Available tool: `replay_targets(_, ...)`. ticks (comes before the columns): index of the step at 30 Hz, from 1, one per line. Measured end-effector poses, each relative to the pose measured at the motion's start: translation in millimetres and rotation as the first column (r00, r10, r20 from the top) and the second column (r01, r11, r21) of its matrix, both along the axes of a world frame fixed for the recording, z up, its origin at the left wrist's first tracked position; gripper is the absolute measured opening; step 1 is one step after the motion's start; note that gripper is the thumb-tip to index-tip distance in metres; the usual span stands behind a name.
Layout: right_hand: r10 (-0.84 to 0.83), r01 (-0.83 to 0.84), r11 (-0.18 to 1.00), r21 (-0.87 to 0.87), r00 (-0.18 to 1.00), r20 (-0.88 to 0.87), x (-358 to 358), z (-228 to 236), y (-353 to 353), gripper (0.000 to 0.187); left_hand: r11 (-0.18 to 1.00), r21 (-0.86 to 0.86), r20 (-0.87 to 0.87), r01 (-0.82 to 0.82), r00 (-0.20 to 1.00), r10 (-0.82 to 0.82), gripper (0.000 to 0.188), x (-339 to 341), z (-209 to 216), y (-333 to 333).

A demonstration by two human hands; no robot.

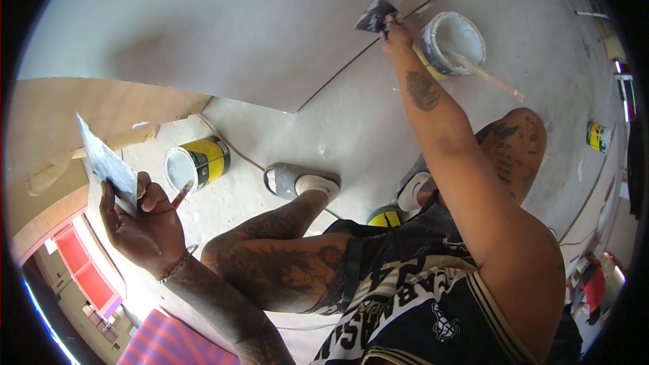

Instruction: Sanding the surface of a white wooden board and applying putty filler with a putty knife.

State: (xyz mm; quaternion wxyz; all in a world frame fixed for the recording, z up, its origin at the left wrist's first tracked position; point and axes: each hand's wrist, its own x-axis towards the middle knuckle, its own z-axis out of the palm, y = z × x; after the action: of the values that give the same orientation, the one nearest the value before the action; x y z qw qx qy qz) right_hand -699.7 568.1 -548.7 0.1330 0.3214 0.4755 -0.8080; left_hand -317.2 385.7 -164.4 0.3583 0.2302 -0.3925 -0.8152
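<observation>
In my left hand point(145, 230) I hold a flat, thin metal filling blade point(108, 159), pinched between thumb and fingers with the palm turned up. Pale smears mark the blade and my palm. My right arm stretches forward, and my right hand point(397, 35) grips a wide putty knife point(376, 15), its dark blade streaked with white filler. That blade lies at the bottom edge of a smooth grey-white panel point(236, 20). Just right of this hand stands an open bucket point(433, 44) of whitish filler, with a wooden stick point(493, 81) leaning out of it.
A yellow-and-black tin point(209, 157) lies near my left hand. Another tin point(385, 217) stands between my sandalled feet, and a third point(597, 136) is far right. A cable point(233, 145) crosses the spotted grey floor point(365, 135). A person in red point(593, 287) is at the right rim.
</observation>
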Motion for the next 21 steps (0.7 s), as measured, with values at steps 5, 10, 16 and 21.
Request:
replay_targets(5,0.335,-0.176,0.918,0.355,0.824,-0.457,71.2,63.5,-65.5,0.024,0.994,0.009,0.117,-0.109,0.987,0.107,0.022,-22.0,0.6,11.0)
replay_targets(10,0.681,0.077,0.716,0.694,0.142,-0.718,173.0,151.4,-111.2,0.02,0.999,-0.004,0.012,0.053,0.999,-0.053,0.021,-20.0,-1.4,13.1)
replay_targets(16,0.485,-0.102,0.81,0.578,0.67,-0.562,137.8,96.6,-83.1,0.02,1.0,-0.013,0.015,0.013,1.0,-0.013,0.024,4.5,5.5,8.1)
replay_targets(21,-0.049,0.094,0.749,0.655,0.995,-0.087,50.7,-33.9,55.0,0.026,0.994,0.007,0.047,-0.109,0.993,0.109,0.023,-29.9,-1.5,16.3)
